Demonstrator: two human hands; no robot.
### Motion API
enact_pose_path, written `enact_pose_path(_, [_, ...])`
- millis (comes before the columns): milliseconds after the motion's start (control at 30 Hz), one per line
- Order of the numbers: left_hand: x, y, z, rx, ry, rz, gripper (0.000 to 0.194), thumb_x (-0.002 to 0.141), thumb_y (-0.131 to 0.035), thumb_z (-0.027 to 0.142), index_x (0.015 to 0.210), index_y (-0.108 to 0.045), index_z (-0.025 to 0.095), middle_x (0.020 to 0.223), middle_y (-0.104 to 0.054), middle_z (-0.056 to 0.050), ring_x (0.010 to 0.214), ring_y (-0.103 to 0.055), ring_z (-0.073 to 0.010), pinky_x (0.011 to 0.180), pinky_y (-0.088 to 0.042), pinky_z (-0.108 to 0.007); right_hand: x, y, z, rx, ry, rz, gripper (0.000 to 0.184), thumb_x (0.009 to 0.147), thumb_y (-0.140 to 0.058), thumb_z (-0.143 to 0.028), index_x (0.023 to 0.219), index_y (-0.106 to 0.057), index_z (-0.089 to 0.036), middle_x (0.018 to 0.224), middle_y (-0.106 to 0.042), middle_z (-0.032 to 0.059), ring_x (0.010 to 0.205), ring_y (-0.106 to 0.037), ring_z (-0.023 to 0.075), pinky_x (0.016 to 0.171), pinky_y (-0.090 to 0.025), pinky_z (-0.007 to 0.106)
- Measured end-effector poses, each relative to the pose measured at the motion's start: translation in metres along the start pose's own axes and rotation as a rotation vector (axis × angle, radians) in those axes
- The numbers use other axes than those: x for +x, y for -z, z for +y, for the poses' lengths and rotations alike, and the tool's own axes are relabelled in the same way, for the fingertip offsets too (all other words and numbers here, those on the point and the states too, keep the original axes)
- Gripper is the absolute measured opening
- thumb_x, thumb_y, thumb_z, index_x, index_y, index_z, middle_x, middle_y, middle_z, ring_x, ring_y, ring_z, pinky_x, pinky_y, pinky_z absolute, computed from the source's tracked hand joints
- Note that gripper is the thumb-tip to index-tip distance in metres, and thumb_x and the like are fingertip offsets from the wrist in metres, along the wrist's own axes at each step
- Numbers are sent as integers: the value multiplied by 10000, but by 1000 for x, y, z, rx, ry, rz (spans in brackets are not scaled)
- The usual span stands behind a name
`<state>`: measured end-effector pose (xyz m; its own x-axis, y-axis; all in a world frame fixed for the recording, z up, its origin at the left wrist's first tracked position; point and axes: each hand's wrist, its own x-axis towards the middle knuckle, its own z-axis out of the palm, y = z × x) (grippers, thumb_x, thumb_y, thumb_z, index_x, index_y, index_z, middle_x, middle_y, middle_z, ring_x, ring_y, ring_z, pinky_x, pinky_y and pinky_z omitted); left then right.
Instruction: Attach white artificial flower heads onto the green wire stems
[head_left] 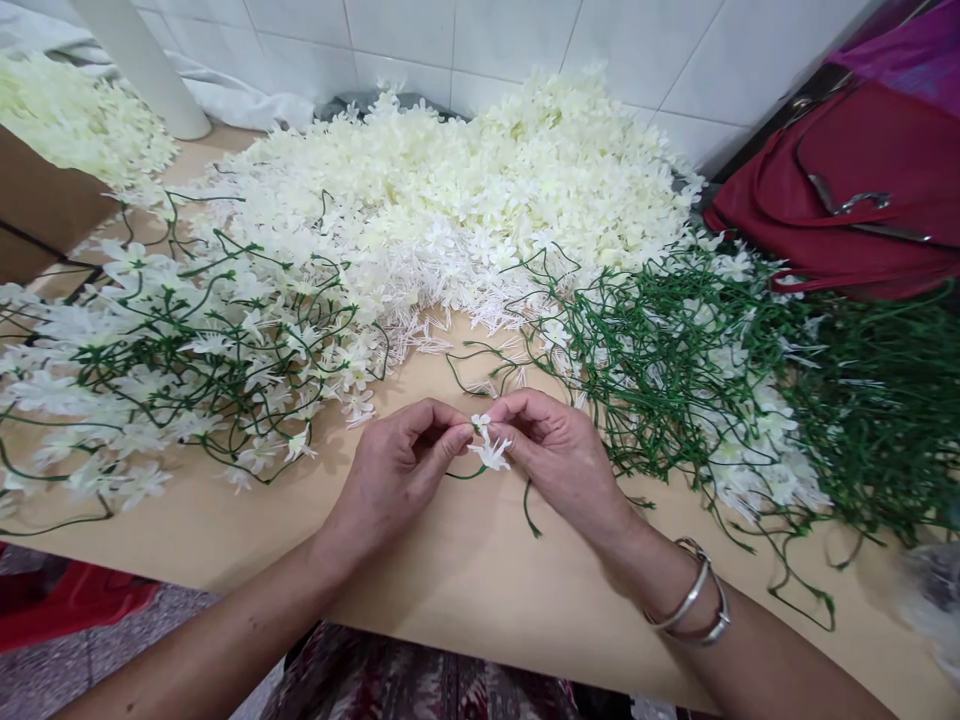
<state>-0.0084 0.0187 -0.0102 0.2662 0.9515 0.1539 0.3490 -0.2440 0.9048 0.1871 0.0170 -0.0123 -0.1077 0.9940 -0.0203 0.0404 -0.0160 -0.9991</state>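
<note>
My left hand and my right hand meet over the middle of the table, thumbs and forefingers pinched close together. Between the fingertips is an artificial flower with white petals, and a second small white bloom shows right at the pinch. A piece of its green stem pokes out below the left fingers, and another green stem end hangs under my right palm. Both hands are closed on this flower; exactly where each fingertip grips is partly hidden. A silver bangle circles my right wrist.
A large heap of cream petals lies against the tiled wall. White flowers with green stems spread at left; green stems pile at right. A red bag stands back right, a brown box at far left.
</note>
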Motion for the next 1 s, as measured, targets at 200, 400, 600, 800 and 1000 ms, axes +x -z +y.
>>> enact_pose_path(200, [1,1,0,13,-30,-4,156,1001,-642,278,895,-712,188,720,-694,25,618,-585,-98,594,-425,-203,0,-1,0,23,-2,-25,123,882,-786,-320,875,-727,-212,764,-668,-8,674,-580,121,628,-466,261])
enact_pose_path(400, [1,1,-1,10,-8,-26,190,1022,-616,314,926,-721,189,733,-688,18,626,-572,-104,602,-418,-217,1,-1,0,12,-8,-35,129,859,-802,-318,855,-735,-208,776,-688,0,683,-597,124,641,-480,264])
enact_pose_path(600, [0,-2,1,-100,23,-7,188,1021,-625,349,954,-708,193,782,-691,8,659,-570,-109,615,-433,-220,5,1,3,79,46,-28,128,891,-788,-331,934,-738,-222,818,-710,-9,720,-633,116,684,-516,249])
enact_pose_path(800, [3,-1,-1,-429,112,84,142,948,-737,343,960,-720,203,855,-730,-13,770,-671,-127,729,-546,-221,7,8,-2,126,93,119,138,957,-741,-356,1005,-729,-227,992,-782,28,868,-721,136,864,-579,290])
enact_pose_path(1000, [21,23,-10,-956,299,356,297,1044,-502,384,1090,-765,255,1246,-789,-53,1182,-739,-181,927,-623,-275,10,9,1,117,107,117,158,959,-735,-373,987,-725,-218,942,-768,25,845,-716,142,870,-586,310])
